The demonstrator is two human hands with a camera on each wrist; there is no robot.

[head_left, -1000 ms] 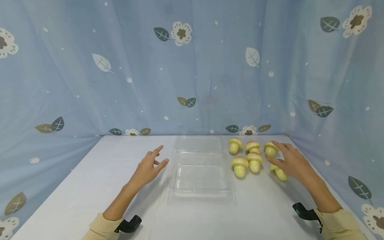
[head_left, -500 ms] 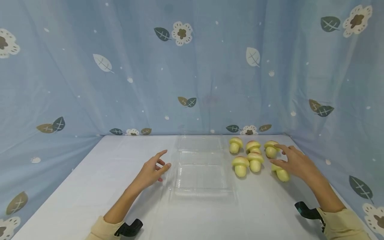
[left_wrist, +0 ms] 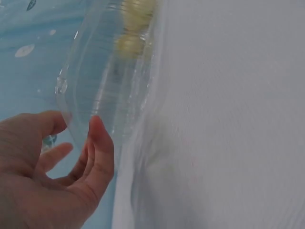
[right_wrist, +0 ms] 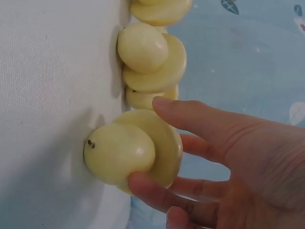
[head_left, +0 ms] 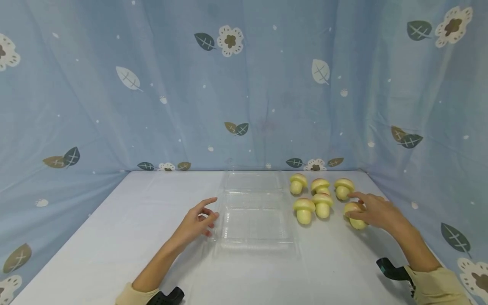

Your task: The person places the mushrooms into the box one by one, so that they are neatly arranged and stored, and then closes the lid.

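My right hand (head_left: 379,212) spreads its thumb and fingers around a yellow mushroom-shaped piece (right_wrist: 119,152) with a rounded cap and a thick pale stem. In the right wrist view one fingertip lies at the stem, and the thumb (right_wrist: 178,112) reaches over the cap's edge. At the left side of a clear plastic clamshell box (head_left: 254,224), my left hand (head_left: 196,222) has its fingers loosely bent. Its fingertips are right at the box's rim (left_wrist: 62,86) in the left wrist view. The box lies opened out, lid section (head_left: 253,181) toward the back.
Several more such mushroom-shaped pieces (head_left: 304,210) stand between the box and my right hand; one (head_left: 344,188) is just behind that hand. A white cloth (head_left: 152,190) covers the table. A blue patterned curtain (head_left: 183,106) rises at the back and sides.
My right hand has lowered and come nearer, from beside the back mushroom piece to the front right one. My left hand has moved down and right to the box's edge.
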